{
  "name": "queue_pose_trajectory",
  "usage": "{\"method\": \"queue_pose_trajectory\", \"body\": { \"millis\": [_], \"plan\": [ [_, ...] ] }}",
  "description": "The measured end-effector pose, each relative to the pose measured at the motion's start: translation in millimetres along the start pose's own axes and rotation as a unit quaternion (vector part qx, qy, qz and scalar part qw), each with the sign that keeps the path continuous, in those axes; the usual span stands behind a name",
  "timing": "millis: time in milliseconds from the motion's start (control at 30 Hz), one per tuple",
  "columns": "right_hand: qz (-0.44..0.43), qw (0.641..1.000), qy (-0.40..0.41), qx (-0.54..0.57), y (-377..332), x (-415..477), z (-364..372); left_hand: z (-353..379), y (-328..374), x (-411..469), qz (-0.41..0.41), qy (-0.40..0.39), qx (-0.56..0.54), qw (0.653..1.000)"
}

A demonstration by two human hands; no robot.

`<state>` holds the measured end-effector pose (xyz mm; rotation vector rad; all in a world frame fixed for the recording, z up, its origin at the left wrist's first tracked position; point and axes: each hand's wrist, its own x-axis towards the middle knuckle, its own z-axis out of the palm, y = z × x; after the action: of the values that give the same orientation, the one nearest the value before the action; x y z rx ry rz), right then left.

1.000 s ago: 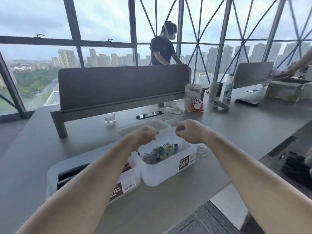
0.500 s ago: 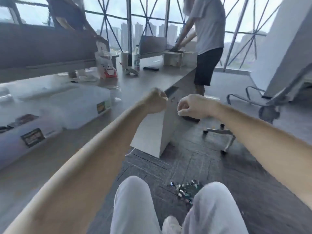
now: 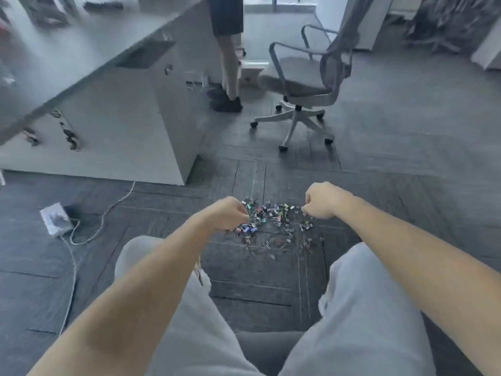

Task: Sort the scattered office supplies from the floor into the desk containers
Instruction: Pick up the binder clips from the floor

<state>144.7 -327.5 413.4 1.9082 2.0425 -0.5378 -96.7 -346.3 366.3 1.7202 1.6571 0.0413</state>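
**Both hands curled over the clips on the floor**

The clips (image 3: 271, 218) lie in a loose heap on the dark floor (image 3: 406, 185), ahead of the seated person's knees, with a thinner scatter trailing back toward them. The left hand (image 3: 230, 213) hangs over the heap's left edge and the right hand (image 3: 321, 200) over its right edge. The hands are well apart, and most of the heap lies bare between them. Both hands are knuckles-up with fingers curled downward. The fingertips are hidden, so I cannot tell whether either hand pinches a clip or holds nothing.

Open floor spreads to the right of the heap. The desk (image 3: 67, 55) runs away at upper left, blurred, and the lower corner of its end panel stands near the heap's far-left side. A chair (image 3: 303, 85) stands beyond the heap, its wheeled base clear of the clips. Another person's legs (image 3: 229, 63) stand between desk and chair. At left a white box (image 3: 55, 217) and its cable (image 3: 73, 256) lie on the floor, apart from the left forearm.
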Motion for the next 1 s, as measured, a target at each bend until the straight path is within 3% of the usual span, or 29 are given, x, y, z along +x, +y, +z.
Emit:
{"method": "queue_pose_trajectory", "body": {
  "millis": [200, 367, 600, 800, 867, 1000],
  "plan": [
    [0.058, 0.997, 0.002, 0.058, 60.8, 77.1, 67.6, 63.1, 0.7, 124.2, -0.027, -0.100, 0.097, 0.990],
    [0.121, 0.979, -0.042, 0.158, 107.8, 159.3, 119.5, 115.0, -8.3, 229.7, -0.034, -0.147, 0.137, 0.979],
    [0.143, 0.952, -0.088, 0.255, 139.7, 297.1, 206.5, 199.7, -42.6, 367.1, -0.010, -0.265, 0.219, 0.939],
    [0.149, 0.948, -0.091, 0.265, 142.1, 392.5, 295.8, 254.3, -69.1, 449.8, 0.054, -0.253, 0.387, 0.885],
    [0.139, 0.953, -0.080, 0.256, 136.3, 423.2, 321.5, 270.9, -83.8, 465.6, 0.062, -0.215, 0.387, 0.895],
    [0.150, 0.958, -0.056, 0.236, 127.4, 465.5, 365.3, 301.4, -114.7, 481.7, 0.074, -0.128, 0.282, 0.948]
  ]
}}
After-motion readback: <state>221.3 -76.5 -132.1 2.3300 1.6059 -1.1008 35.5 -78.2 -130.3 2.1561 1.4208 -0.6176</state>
